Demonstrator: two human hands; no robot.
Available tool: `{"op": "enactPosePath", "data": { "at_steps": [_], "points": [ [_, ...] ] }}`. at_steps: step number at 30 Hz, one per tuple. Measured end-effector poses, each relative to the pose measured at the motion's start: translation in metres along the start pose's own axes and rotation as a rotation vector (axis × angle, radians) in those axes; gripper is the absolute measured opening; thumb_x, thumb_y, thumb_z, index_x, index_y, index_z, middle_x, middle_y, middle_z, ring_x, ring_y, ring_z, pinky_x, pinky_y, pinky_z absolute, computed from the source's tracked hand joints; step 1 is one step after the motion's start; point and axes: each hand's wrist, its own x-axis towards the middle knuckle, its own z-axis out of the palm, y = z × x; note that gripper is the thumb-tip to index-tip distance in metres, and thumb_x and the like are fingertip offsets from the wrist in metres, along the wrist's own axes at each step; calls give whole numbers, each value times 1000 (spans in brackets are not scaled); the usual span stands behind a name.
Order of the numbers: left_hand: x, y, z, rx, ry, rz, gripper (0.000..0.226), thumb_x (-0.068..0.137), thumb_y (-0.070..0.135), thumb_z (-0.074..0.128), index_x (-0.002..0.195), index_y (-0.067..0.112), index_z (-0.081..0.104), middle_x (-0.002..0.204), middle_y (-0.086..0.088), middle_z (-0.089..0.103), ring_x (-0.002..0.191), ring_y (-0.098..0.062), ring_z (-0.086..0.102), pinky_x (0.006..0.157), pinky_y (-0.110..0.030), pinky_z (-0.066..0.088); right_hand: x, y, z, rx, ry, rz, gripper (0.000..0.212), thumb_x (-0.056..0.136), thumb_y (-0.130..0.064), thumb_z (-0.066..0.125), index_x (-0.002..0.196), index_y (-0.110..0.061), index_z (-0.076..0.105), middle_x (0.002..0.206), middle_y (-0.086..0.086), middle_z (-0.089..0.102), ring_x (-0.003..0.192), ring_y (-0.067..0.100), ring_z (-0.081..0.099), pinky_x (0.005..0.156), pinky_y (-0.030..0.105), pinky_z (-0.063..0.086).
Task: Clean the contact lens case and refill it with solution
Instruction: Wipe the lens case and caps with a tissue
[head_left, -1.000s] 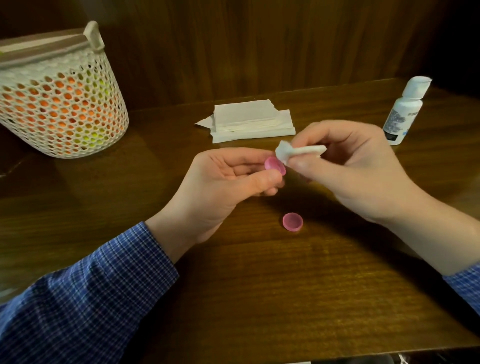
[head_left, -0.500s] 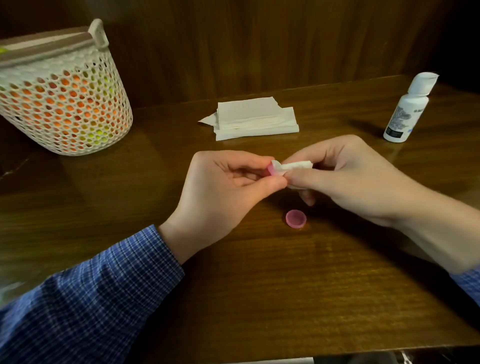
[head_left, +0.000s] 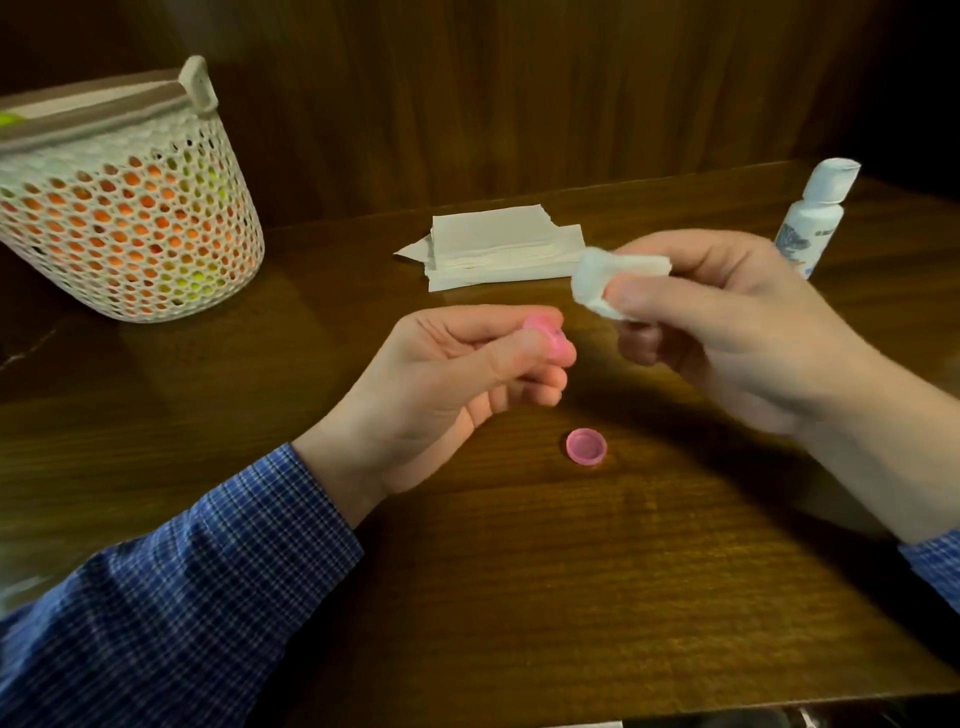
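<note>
- Head view is showing the pink lens case (head_left: 545, 335) pinched between the thumb and fingers of the left hand (head_left: 447, 395), above the wooden table (head_left: 519, 597).
- The right hand (head_left: 727, 322) is closing its fingertips on a folded white tissue (head_left: 597, 286), a little apart from the case.
- A pink cap (head_left: 586, 446) is lying open side up on the table, below both hands.
- To wipe well, I think the person should be pressing a clean corner of the tissue into the well and turning it, while holding the case firmly.
- The solution bottle (head_left: 810, 223) is standing at the far right, the tissue stack (head_left: 498, 247) behind the hands, the mesh basket (head_left: 130, 218) at the far left.
</note>
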Motion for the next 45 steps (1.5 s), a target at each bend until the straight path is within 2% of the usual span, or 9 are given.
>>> {"op": "enactPosePath", "data": {
  "at_steps": [5, 15, 24, 28, 32, 35, 39, 42, 45],
  "points": [
    [0, 2, -1, -123, -67, -139, 22, 96, 22, 62, 95, 11, 80, 90, -5, 72, 81, -11, 68, 71, -20, 57, -6, 11, 9, -621, -21, -495, 21, 94, -4, 68, 111, -14, 75, 91, 6, 71, 80, 20, 64, 65, 35, 52],
    [2, 8, -3, -332, -97, -445, 25, 86, 28, 69, 95, 6, 77, 86, -6, 70, 73, -9, 65, 65, -18, 57, -4, 17, 6, -940, -71, -646, 26, 89, 4, 70, 108, -11, 78, 91, 12, 61, 83, 24, 58, 66, 35, 49],
    [-1, -1, -1, 8, 121, -196, 37, 83, 21, 69, 109, -5, 75, 86, -10, 72, 77, -15, 68, 70, -22, 57, -1, 10, 5, -651, -181, -92, 18, 95, -28, 66, 106, -26, 80, 94, -7, 75, 90, 12, 69, 80, 29, 56],
    [-5, -1, 6, 297, 192, -11, 36, 76, 29, 74, 107, 13, 79, 90, -8, 79, 82, -18, 76, 74, -26, 61, 0, 11, -1, -175, -267, 148, 21, 94, -20, 66, 104, -7, 79, 82, 20, 65, 70, 20, 50, 61, 25, 47],
    [-10, -4, 10, 853, 261, 387, 33, 83, 18, 79, 115, 10, 75, 99, 2, 78, 88, -12, 76, 73, -28, 64, 1, 15, 3, 295, -287, 428, 24, 88, -12, 69, 107, 1, 76, 74, 4, 60, 64, 9, 48, 59, 19, 48],
    [-9, -3, 10, 913, 287, 496, 31, 84, 15, 80, 114, 7, 76, 98, -1, 77, 87, -13, 75, 70, -27, 64, 3, 14, 4, 528, -273, 540, 32, 85, -9, 68, 115, 3, 71, 88, 9, 59, 63, 8, 52, 58, 19, 51],
    [-9, -1, 9, 1109, 276, 627, 28, 86, 17, 79, 111, 6, 78, 93, 1, 76, 78, -6, 69, 70, -11, 54, 3, 13, 5, 634, -284, 593, 30, 85, -9, 66, 113, 0, 72, 90, 8, 58, 61, 8, 51, 57, 17, 50],
    [-11, -3, 13, 949, 305, 491, 31, 83, 20, 80, 113, 9, 77, 97, 2, 78, 83, -7, 74, 72, -16, 60, 2, 9, 3, 329, -296, 436, 23, 86, -13, 72, 106, -5, 78, 80, 2, 64, 63, 7, 50, 58, 18, 49],
    [-8, -1, 10, 445, 230, 99, 38, 77, 31, 75, 109, 12, 78, 92, -4, 80, 81, -14, 77, 71, -26, 63, -2, 3, -4, -339, -278, 69, 13, 91, -24, 75, 102, -24, 81, 84, -1, 72, 71, 14, 58, 66, 34, 52]
  ]
}}
